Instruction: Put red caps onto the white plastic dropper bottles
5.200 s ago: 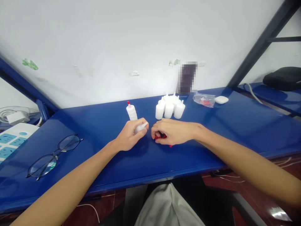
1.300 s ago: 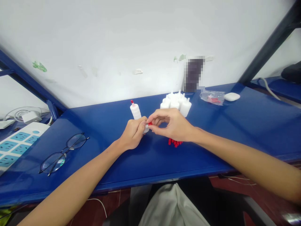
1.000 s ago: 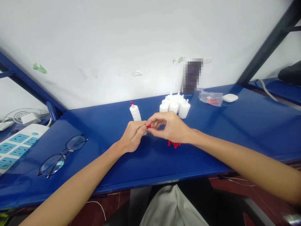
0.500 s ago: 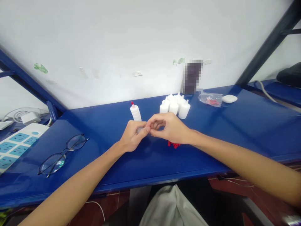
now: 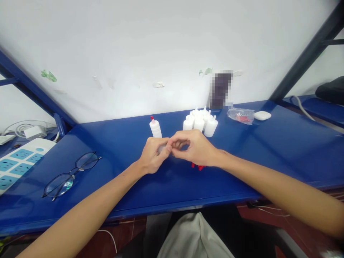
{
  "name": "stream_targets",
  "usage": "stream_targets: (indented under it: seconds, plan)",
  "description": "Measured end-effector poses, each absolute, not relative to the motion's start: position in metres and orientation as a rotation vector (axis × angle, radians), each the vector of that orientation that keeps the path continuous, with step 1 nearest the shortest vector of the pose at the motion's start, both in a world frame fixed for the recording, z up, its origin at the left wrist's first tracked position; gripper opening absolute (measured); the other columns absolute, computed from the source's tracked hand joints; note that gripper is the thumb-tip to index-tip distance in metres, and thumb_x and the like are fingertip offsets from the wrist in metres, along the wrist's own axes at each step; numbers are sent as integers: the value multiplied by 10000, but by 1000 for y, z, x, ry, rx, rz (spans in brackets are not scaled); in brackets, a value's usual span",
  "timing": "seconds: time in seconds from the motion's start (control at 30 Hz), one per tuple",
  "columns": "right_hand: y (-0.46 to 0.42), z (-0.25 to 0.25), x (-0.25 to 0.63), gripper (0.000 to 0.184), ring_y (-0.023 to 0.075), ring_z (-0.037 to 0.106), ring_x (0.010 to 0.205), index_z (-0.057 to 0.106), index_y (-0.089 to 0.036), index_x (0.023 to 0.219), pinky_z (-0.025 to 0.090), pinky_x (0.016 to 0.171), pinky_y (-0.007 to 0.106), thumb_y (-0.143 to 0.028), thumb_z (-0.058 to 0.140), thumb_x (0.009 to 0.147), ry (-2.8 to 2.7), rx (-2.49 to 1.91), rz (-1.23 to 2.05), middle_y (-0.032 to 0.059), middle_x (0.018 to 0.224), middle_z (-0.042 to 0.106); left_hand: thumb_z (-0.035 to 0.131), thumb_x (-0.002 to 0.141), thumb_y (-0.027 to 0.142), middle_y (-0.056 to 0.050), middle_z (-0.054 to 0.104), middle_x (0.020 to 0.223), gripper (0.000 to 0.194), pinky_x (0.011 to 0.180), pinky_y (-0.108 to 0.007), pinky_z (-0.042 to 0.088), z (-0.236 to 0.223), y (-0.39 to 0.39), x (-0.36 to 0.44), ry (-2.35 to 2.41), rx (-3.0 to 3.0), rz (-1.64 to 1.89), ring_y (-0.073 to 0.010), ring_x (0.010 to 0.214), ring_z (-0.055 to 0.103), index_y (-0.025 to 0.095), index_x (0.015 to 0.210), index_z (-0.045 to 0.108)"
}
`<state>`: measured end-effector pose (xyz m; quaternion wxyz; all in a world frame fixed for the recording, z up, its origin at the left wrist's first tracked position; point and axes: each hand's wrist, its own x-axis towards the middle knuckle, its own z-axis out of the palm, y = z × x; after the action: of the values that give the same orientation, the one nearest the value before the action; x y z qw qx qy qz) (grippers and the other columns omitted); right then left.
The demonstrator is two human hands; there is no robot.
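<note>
My left hand (image 5: pixel 153 156) is closed around a small translucent white piece (image 5: pixel 161 147), mostly covered by its fingers and thumb. Against its fingertips, my right hand (image 5: pixel 193 147) is pinched, and what lies in that pinch is hidden. Just behind the left hand stands a white squeeze bottle (image 5: pixel 156 129) with a red tip on its nozzle. A cluster of several white squeeze bottles (image 5: pixel 199 124), their nozzles bare of red, stands upright behind the right hand. Small red caps (image 5: pixel 200 167) lie in a pile on the table, partly covered by the right hand.
On the blue table (image 5: pixel 161 193), eyeglasses (image 5: pixel 72 175) and a power strip (image 5: pixel 21 161) lie at left. A clear bag (image 5: pixel 240 115) with red pieces and a white rounded object (image 5: pixel 262 115) rest at back right. A dark blurred-out object (image 5: pixel 220 89) leans on the wall.
Both hands stay joined at the fingertips in nearly the same place. The view has shifted slightly, and my right hand covers a bit more of the red caps.
</note>
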<state>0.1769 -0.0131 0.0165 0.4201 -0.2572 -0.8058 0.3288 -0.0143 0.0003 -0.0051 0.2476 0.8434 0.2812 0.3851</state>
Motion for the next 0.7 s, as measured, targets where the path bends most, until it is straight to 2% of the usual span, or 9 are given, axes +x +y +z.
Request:
stream_targets:
  seconds: [0.07, 0.13, 0.3, 0.4, 0.53, 0.7]
  plan:
    - [-10, 23, 181, 86, 113, 647, 646, 691, -147, 859, 567, 636, 251, -161, 674, 776, -1950, -688, 794, 11, 750, 692, 392, 944, 471, 22, 510, 606, 381, 539, -233, 341, -5, 2, -16, 818, 2175, 1102, -106, 524, 443, 151, 858, 581]
    - [-5, 28, 187, 109, 116, 640, 612, 693, -143, 866, 563, 618, 255, -191, 693, 768, -1865, -768, 753, 10, 703, 684, 355, 950, 455, 28, 507, 583, 367, 531, -240, 350, -5, 4, -19, 879, 2051, 1197, -111, 495, 446, 158, 897, 564]
    - [8, 27, 192, 123, 131, 632, 609, 700, -136, 856, 555, 607, 276, -210, 683, 759, -1903, -982, 691, 22, 670, 675, 352, 859, 259, 7, 486, 527, 276, 520, -250, 336, -2, 2, -24, 1013, 2093, 1155, -119, 488, 447, 168, 638, 490]
    - [14, 18, 189, 124, 130, 639, 617, 696, -134, 856, 554, 616, 276, -180, 671, 744, -1965, -1040, 729, 21, 676, 682, 356, 796, 214, 6, 497, 513, 213, 526, -247, 336, 0, 0, -22, 969, 2137, 1090, -119, 491, 444, 170, 622, 471]
    - [17, 11, 185, 136, 134, 653, 640, 700, -130, 881, 564, 642, 283, -181, 669, 759, -1999, -1040, 754, 28, 704, 700, 349, 847, 253, -2, 538, 539, 248, 548, -244, 357, -2, 0, -20, 827, 2043, 1020, -117, 508, 459, 163, 664, 489]
    - [12, 15, 187, 146, 135, 651, 655, 702, -135, 914, 571, 658, 295, -203, 666, 789, -1945, -992, 667, 35, 744, 708, 303, 992, 450, -13, 557, 510, 490, 545, -235, 382, -9, 1, -18, 836, 1973, 942, -109, 487, 476, 154, 665, 515]
